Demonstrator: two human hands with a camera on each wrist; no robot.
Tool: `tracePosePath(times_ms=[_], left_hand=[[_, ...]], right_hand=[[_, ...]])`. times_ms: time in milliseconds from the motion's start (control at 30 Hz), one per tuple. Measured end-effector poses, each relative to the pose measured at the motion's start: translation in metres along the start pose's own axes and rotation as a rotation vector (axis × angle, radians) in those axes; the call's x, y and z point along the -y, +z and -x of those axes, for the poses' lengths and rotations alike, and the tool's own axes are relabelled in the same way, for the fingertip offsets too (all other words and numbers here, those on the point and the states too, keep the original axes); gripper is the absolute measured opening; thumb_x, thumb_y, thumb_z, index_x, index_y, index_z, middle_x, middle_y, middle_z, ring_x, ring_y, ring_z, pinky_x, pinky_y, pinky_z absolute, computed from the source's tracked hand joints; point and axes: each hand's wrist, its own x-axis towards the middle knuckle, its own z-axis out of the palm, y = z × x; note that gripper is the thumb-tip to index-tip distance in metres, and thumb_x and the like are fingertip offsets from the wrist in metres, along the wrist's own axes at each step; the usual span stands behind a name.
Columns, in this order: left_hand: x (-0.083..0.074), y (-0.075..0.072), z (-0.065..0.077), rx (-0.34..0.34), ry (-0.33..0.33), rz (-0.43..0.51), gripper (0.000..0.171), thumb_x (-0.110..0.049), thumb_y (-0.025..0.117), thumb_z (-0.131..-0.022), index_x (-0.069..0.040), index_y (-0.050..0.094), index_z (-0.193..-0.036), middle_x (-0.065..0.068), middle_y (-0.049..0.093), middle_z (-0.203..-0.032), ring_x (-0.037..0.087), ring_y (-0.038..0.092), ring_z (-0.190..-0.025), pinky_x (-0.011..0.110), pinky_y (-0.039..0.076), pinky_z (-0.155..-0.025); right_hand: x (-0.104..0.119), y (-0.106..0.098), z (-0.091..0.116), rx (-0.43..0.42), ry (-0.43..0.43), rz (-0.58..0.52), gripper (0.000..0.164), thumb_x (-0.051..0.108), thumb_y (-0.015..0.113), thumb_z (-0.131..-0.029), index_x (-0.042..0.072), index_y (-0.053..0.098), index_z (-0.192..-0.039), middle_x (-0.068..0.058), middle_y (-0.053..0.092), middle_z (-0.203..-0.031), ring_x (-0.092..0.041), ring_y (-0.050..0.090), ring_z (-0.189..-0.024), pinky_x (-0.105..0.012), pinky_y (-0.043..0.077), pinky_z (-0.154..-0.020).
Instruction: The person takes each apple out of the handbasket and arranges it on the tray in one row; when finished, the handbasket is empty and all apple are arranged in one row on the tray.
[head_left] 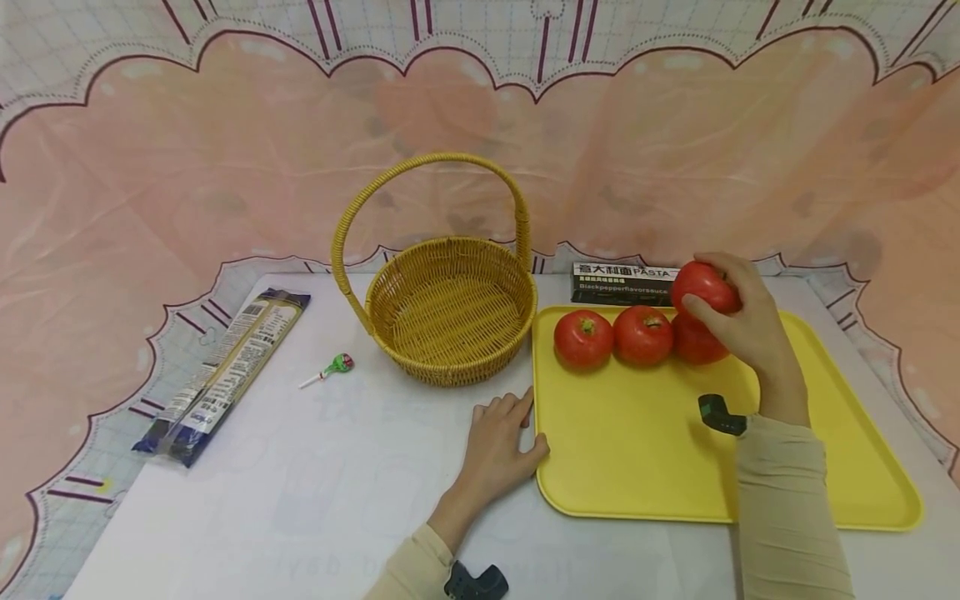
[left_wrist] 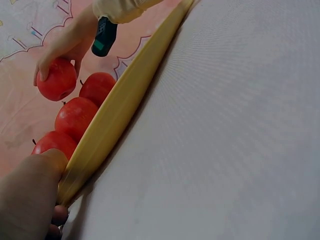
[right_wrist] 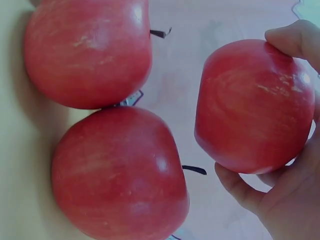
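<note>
My right hand (head_left: 752, 325) grips a red apple (right_wrist: 252, 107), its thumb on one side and fingers on the other. That apple is raised over the rightmost of three more red apples (head_left: 583, 342) lined up along the back of a yellow tray (head_left: 637, 454). Dark stems stick out of the apples in the right wrist view. At the tray's left edge, my left hand (head_left: 497, 450) pinches the rim; in the left wrist view the thumb (left_wrist: 35, 180) lies over it and other fingertips show below.
Left of the tray stands a yellow wicker basket (head_left: 453, 371) with a tall handle. A black pasta box (head_left: 618, 286) lies behind the tray. Farther left are a green-wrapped lollipop (head_left: 341, 362) and a long packet (head_left: 232, 362). A patterned cloth (head_left: 262, 167) hangs behind the white table.
</note>
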Motion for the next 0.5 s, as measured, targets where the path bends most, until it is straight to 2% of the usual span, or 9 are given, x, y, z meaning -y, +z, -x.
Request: tracePosePath(times_ms=[100, 300, 500], left_hand=[[0.000, 0.000, 0.000, -0.003, 0.000, -0.004, 0.055, -0.030, 0.056, -0.073, -0.007, 0.053, -0.123, -0.009, 0.042, -0.070, 0.005, 0.033, -0.066, 0.024, 0.020, -0.066], [0.001, 0.001, 0.000, 0.014, -0.008, 0.000, 0.055, -0.031, 0.054, -0.074, -0.008, 0.051, -0.124, -0.009, 0.041, -0.071, 0.006, 0.033, -0.066, 0.024, 0.019, -0.067], [0.001, 0.003, 0.000, 0.002, -0.004, -0.001, 0.056, -0.030, 0.055, -0.073, -0.008, 0.052, -0.124, -0.008, 0.041, -0.070, 0.006, 0.033, -0.066, 0.024, 0.019, -0.068]], right_hand=[[-0.002, -0.002, 0.001, -0.014, -0.005, 0.015, 0.053, 0.022, 0.064, -0.079, 0.033, 0.044, -0.128, 0.006, 0.037, -0.132, -0.013, 0.038, -0.107, -0.036, 0.034, -0.085], [-0.003, -0.006, 0.001, -0.025, -0.007, 0.032, 0.052, 0.022, 0.063, -0.080, 0.032, 0.045, -0.128, 0.003, 0.037, -0.132, -0.014, 0.038, -0.105, -0.035, 0.034, -0.084], [-0.008, -0.011, 0.003, -0.032, 0.033, 0.046, 0.053, 0.024, 0.061, -0.080, 0.032, 0.043, -0.129, 0.002, 0.036, -0.133, -0.021, 0.037, -0.107, -0.043, 0.034, -0.085]])
